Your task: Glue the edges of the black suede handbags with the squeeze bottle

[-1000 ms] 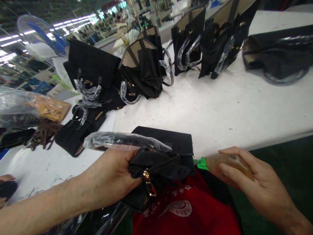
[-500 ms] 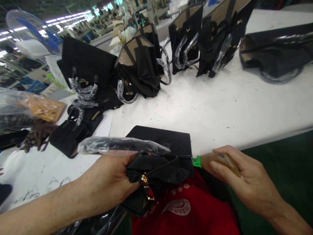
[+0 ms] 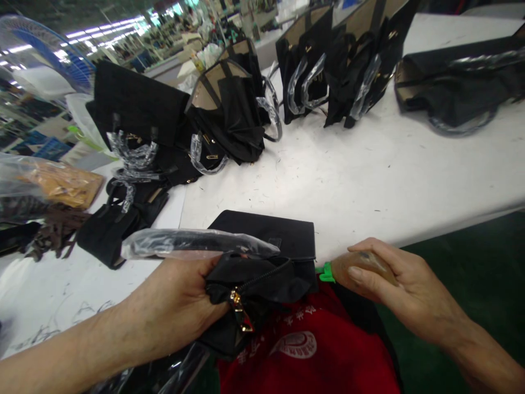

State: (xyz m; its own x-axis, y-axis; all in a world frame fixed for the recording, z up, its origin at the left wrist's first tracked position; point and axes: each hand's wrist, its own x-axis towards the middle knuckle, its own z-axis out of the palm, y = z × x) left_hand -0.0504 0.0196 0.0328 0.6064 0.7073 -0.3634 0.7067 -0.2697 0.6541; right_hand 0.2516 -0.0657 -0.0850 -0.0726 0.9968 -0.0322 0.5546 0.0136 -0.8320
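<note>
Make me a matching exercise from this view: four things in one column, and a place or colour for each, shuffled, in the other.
Column 1
1. Nearest black bag
2. Zipper pull
3. Brown tool with a green part
4. Fan

Column 2
A. In the fingers of the right hand
B. At the upper left of the view
C. Gold
D. In the grasp of the left hand

Right pairs: 1-D, 2-C, 3-A, 4-B
</note>
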